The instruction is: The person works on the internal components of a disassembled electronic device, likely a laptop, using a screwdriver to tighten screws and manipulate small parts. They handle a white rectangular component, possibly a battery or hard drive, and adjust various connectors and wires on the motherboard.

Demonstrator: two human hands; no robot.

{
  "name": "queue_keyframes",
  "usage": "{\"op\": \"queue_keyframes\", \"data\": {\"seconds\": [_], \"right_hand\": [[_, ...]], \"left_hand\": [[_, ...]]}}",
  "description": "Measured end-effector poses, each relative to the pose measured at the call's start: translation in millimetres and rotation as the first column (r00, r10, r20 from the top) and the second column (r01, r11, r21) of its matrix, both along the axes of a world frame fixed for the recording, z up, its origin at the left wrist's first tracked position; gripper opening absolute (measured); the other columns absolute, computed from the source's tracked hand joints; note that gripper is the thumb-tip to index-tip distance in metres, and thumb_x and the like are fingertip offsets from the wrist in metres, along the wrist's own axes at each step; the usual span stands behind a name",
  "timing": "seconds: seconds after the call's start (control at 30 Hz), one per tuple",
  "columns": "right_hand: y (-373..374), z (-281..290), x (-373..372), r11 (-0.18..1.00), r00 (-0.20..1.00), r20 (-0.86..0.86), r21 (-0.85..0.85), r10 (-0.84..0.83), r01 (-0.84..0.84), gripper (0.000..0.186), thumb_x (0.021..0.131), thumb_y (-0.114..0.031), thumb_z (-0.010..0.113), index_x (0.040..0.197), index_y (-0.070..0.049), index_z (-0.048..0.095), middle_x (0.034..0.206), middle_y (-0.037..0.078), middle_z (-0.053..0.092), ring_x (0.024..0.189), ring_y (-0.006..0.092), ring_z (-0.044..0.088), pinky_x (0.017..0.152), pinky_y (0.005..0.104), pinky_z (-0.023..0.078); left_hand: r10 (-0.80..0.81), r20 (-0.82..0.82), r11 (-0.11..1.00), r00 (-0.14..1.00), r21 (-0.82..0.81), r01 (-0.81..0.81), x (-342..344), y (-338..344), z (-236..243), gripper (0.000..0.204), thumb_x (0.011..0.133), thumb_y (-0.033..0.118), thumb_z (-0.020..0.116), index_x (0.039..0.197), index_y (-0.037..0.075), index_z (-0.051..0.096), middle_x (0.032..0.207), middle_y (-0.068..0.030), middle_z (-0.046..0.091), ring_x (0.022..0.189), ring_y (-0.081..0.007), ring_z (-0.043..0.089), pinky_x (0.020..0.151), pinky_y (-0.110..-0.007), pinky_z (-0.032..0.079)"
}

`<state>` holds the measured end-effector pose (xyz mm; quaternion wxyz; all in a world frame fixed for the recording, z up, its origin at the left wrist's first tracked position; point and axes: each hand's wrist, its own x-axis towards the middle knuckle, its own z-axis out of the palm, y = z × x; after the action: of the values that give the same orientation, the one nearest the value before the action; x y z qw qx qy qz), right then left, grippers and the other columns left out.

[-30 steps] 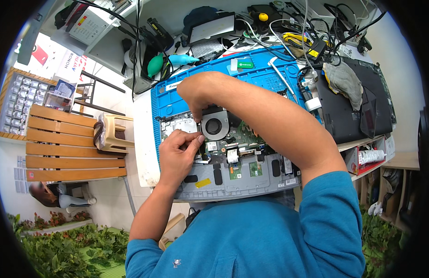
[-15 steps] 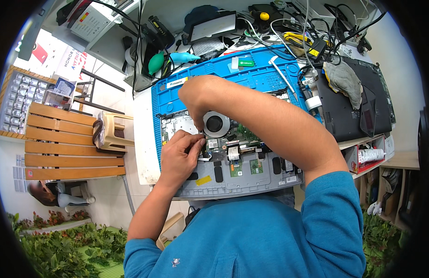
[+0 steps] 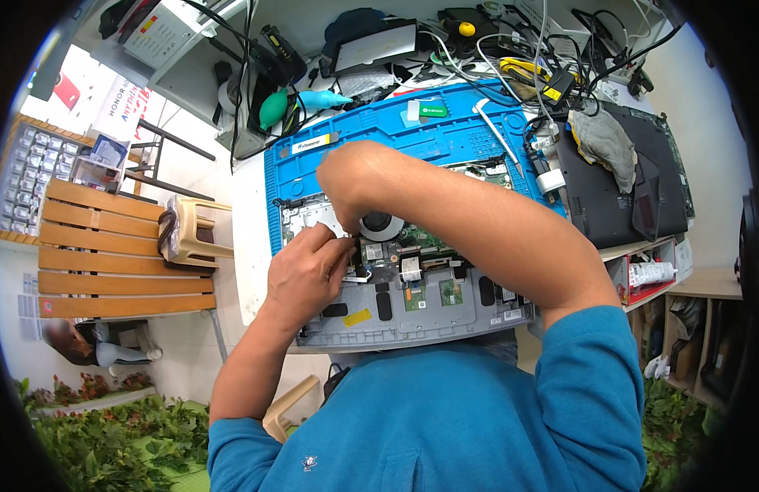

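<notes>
An opened laptop base (image 3: 429, 324) lies in front of me, its circuit board and grey inner frame bare. Its round fan (image 3: 379, 226) is partly covered by my right forearm. My left hand (image 3: 307, 266) rests over the laptop's left part, thumb and fingers pinched together just left of the fan. Bent down from above, my right hand (image 3: 343, 193) has its curled fingers meeting the left fingertips there. Whatever the two hands pinch is too small or hidden to make out. A yellow tape strip (image 3: 357, 317) sticks to the frame near me.
Under the laptop spreads a blue work mat (image 3: 379, 123), with a white tool (image 3: 498, 135) on it. A black laptop (image 3: 617, 209) with a grey cloth (image 3: 603, 148) on top lies at right. Cables and a teal air blower (image 3: 320, 100) clutter the back. A wooden bench (image 3: 125, 254) stands left.
My left hand has shifted slightly up and left, its fingertips now closer to the right hand's. The right arm has dipped a little and covers more of the fan.
</notes>
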<state>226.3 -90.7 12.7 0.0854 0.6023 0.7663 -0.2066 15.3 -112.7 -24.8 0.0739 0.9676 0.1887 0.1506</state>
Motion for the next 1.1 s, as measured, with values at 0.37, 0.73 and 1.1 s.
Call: {"op": "queue_keyframes", "data": {"seconds": [0.37, 0.73, 1.1], "right_hand": [[-5.7, 10.5, -13.4, 0.975, 0.982, 0.089, -0.135, -0.168, 0.179, 0.059, 0.068, -0.039, 0.097, 0.114, -0.005, 0.085, 0.113, 0.014, 0.085, 0.102, 0.03, 0.083, 0.084, 0.0435, 0.066], [-6.2, 3.2, -19.4, 0.957, 0.959, 0.124, -0.11, -0.256, 0.27, 0.074, 0.068, -0.035, 0.098, 0.13, -0.003, 0.074, 0.121, 0.014, 0.083, 0.109, 0.0306, 0.082, 0.088, 0.0435, 0.066], [-70.9, -28.8, 0.0, 0.897, 0.973, -0.182, 0.392, -0.141, 0.203, 0.044, 0.088, -0.025, 0.086, 0.123, -0.001, 0.074, 0.117, 0.018, 0.074, 0.117, 0.0377, 0.071, 0.103, 0.0481, 0.058]], "left_hand": [[-0.032, 0.134, 0.999, 0.99, -0.013, 0.034, -4.9, 3.9, -16.4, 0.008, 0.092, 0.009, 0.082, 0.099, 0.007, 0.078, 0.091, -0.0075, 0.065, 0.083, -0.0286, 0.069, 0.071, -0.042, 0.057], [-0.024, 0.172, 0.998, 0.985, -0.048, 0.033, -7.8, 5.9, -25.5, 0.009, 0.094, 0.01, 0.083, 0.103, 0.009, 0.081, 0.091, -0.0074, 0.067, 0.08, -0.03, 0.07, 0.071, -0.043, 0.057], [0.031, 0.15, 0.942, 0.988, -0.335, 0.021, -12.3, 23.2, -17.3, 0.016, 0.089, 0.015, 0.092, 0.103, 0.01, 0.088, 0.09, -0.0059, 0.073, 0.076, -0.0254, 0.072, 0.07, -0.038, 0.057]]}}
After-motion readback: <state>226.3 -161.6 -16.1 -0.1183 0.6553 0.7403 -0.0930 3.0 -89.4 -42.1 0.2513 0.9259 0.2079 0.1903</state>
